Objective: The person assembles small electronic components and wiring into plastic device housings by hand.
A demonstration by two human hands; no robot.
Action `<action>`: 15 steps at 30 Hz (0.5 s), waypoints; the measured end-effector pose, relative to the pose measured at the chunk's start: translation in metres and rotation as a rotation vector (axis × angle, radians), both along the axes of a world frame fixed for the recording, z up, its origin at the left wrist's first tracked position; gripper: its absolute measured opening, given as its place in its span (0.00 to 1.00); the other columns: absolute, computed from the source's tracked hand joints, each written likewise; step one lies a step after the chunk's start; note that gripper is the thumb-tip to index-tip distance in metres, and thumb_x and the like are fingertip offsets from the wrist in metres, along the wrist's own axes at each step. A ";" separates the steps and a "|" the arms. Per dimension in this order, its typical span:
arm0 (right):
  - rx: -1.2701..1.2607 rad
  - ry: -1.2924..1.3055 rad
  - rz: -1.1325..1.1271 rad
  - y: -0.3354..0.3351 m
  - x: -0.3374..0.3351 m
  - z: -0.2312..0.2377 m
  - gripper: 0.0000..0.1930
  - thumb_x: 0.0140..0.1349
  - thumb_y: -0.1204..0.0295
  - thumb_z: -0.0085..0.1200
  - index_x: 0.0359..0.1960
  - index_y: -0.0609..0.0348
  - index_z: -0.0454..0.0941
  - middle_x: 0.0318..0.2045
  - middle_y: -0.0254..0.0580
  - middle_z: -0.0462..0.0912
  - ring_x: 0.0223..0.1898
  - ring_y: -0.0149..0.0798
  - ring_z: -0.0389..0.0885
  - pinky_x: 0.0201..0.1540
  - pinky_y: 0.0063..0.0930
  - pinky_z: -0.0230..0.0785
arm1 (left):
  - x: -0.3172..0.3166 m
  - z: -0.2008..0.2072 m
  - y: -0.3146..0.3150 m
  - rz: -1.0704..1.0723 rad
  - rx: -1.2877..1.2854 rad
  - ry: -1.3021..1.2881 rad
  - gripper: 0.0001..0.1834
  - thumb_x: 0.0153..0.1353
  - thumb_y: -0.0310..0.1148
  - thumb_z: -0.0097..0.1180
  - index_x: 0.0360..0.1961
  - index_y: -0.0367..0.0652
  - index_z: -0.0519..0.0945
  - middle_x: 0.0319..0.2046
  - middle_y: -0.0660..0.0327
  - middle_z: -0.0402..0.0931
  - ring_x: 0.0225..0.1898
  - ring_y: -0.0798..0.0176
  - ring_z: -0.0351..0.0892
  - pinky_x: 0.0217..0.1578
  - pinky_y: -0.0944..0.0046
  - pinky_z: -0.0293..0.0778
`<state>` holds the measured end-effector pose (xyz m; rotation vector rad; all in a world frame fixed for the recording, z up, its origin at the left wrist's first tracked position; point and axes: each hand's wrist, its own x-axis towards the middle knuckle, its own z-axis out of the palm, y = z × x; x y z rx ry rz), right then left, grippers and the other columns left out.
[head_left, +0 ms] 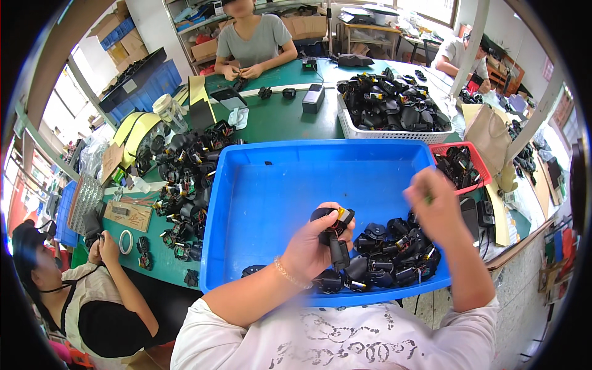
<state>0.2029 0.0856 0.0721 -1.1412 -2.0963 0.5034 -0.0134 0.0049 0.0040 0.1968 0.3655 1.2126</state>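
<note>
My left hand (312, 250) is closed round a black plastic device part (337, 246) with a yellow piece near its top, held over the blue tray (246, 147). To the right, my right hand (433, 200) is raised above the tray's right edge, slightly blurred. Its fingers are curled together, and a small greenish bit shows between them, too unclear to name. Beneath my hands, a heap of similar black parts (394, 262) fills the near right corner of the tray.
A white basket (394, 134) piled with black parts stands beyond the tray, a red basket (483, 163) at its right. More black assemblies (188, 191) lie on the green table to the left. Co-workers sit left (92, 302), across (256, 43) and at far right (453, 58).
</note>
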 end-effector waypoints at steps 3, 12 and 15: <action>-0.272 0.003 0.207 -0.022 -0.038 -0.016 0.12 0.53 0.71 0.60 0.37 0.59 0.72 0.23 0.42 0.75 0.22 0.37 0.71 0.28 0.29 0.66 | 0.002 0.003 0.000 -0.018 -0.002 -0.013 0.07 0.59 0.33 0.55 0.38 0.51 0.74 0.37 0.59 0.75 0.32 0.66 0.69 0.34 0.65 0.63; 0.043 0.072 0.315 -0.025 -0.058 -0.047 0.15 0.50 0.71 0.60 0.39 0.61 0.75 0.28 0.46 0.79 0.28 0.47 0.78 0.30 0.34 0.70 | 0.010 -0.012 -0.004 0.098 -0.038 0.083 0.06 0.60 0.33 0.54 0.39 0.50 0.74 0.39 0.63 0.75 0.40 0.66 0.72 0.40 0.62 0.68; 0.125 0.069 0.363 -0.016 -0.059 -0.063 0.15 0.49 0.73 0.59 0.39 0.62 0.75 0.29 0.47 0.78 0.28 0.48 0.78 0.30 0.35 0.70 | 0.007 -0.018 0.000 0.115 0.020 0.147 0.06 0.61 0.35 0.52 0.39 0.49 0.73 0.37 0.63 0.75 0.36 0.66 0.72 0.35 0.64 0.68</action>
